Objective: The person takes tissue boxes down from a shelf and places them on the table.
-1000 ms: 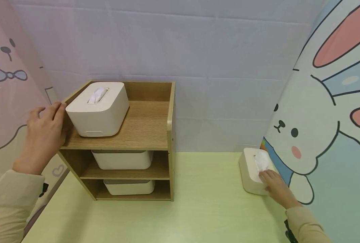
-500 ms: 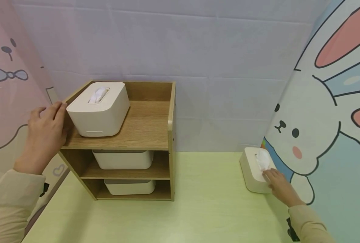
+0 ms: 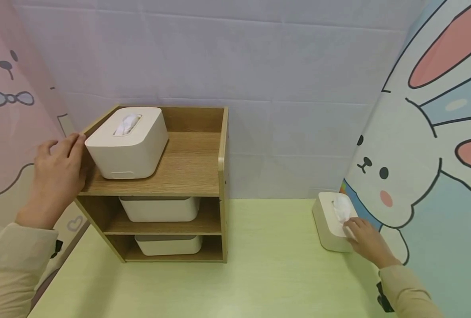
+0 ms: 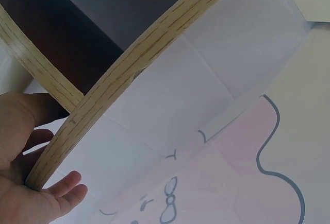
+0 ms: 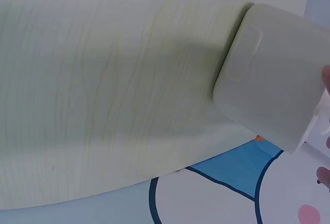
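Observation:
On the left, my left hand grips the side panel of a small wooden shelf. In the left wrist view, the thumb and fingers of this hand lie on opposite sides of the panel's edge. A white tissue box stands on the shelf's top level, close to those fingers. At the far right, my right hand touches the lid of a second white tissue box, just in front of its protruding tissue. In the right wrist view, fingertips show at this box's lid edge.
White bins sit in the middle and bottom compartments of the shelf. The pale table runs up to a lavender backdrop. A rabbit-printed sheet borders the right, close behind the second tissue box.
My right hand has shifted slightly right and up along the second tissue box's lid. My left hand keeps its hold on the shelf panel.

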{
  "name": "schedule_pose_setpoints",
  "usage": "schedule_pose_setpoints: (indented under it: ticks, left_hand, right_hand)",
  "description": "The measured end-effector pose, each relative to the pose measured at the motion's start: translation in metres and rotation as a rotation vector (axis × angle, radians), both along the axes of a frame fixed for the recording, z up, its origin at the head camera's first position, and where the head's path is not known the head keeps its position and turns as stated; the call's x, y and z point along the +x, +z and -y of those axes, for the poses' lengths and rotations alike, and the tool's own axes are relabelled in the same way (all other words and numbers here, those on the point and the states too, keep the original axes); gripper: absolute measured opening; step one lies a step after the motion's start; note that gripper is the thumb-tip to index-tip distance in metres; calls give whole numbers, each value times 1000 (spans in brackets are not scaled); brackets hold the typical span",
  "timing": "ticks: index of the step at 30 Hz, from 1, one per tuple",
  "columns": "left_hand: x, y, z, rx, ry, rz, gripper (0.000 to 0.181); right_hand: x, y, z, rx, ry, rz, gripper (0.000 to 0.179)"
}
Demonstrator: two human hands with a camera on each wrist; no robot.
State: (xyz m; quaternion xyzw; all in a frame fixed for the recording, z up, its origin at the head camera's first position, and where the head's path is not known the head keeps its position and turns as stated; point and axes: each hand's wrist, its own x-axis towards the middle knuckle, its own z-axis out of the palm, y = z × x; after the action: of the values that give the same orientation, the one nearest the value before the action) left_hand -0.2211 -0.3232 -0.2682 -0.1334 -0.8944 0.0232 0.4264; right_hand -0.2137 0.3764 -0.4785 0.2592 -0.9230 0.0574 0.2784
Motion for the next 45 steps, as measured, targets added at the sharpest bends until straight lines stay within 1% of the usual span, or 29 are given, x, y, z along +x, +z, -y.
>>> schedule_pose_setpoints:
  ticks: [6,13,18,28,32,39,45]
  left_hand:
    - [0,0,0,-9,-6,-23,61]
    - [1,0,1,-8,7,6,63]
    - [1,0,1,-9,6,2,62]
    - [0,0,1,-9,0,0,61]
    - [0,0,0,-13,-2,-5,61]
    - [1,1,0,-4,8,21,62]
    - [1,1,0,-1,16,30,62]
  right_hand:
    - [-4,13,7,-3,-5,-32,41]
    - [-11,35,22,4,-3,-33,40]
    - [-16,55,40,16,-8,-25,42]
    - [-24,102,78,38,19,-21,48]
    - [-26,121,96,41,49,-22,49]
    - [-27,151,126,77,97,-40,49]
    - [-26,174,153,113,141,-63,48]
